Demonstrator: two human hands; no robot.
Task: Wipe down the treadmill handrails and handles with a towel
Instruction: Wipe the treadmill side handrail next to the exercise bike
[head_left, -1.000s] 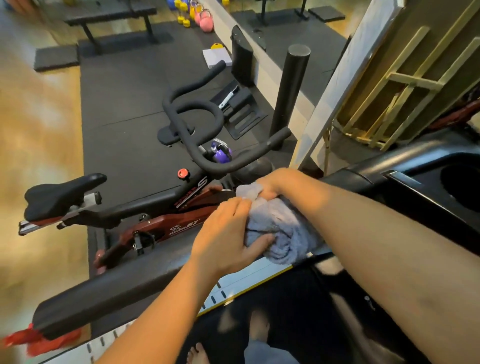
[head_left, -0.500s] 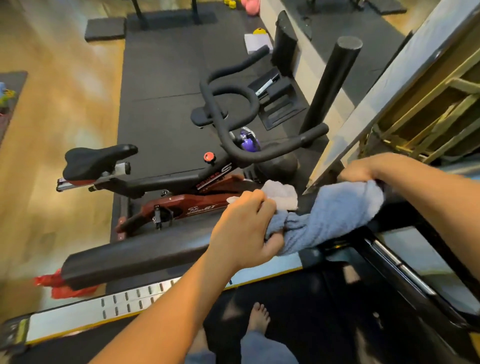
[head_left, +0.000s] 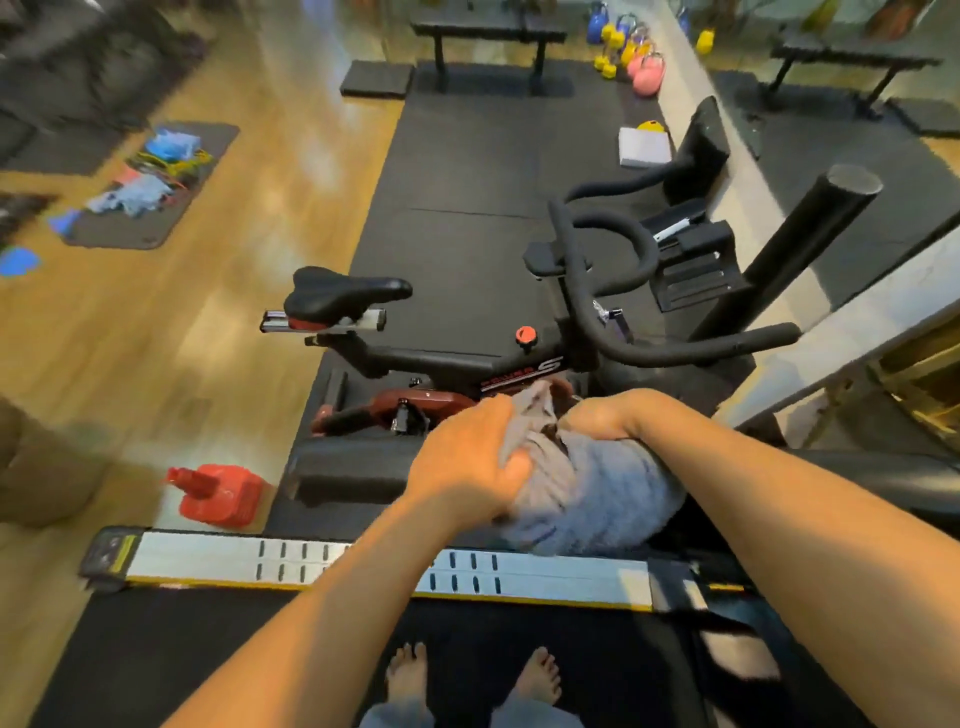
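On handrail (head_left: 358, 470), both hands, left (head_left: 467, 457), right (head_left: 597, 418), gripping towel (head_left: 592, 499)

exercise bike (head_left: 467, 364) frame | large white "S" | smaller lettering illegible

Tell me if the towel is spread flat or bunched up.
Bunched up. The towel is wadded around the black handrail, gripped by the left hand and right hand.

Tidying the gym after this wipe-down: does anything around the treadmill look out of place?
Yes. A red jug lies tipped on its side on the wood floor beside the treadmill's side rail, and loose blue cloths are strewn over a floor mat.
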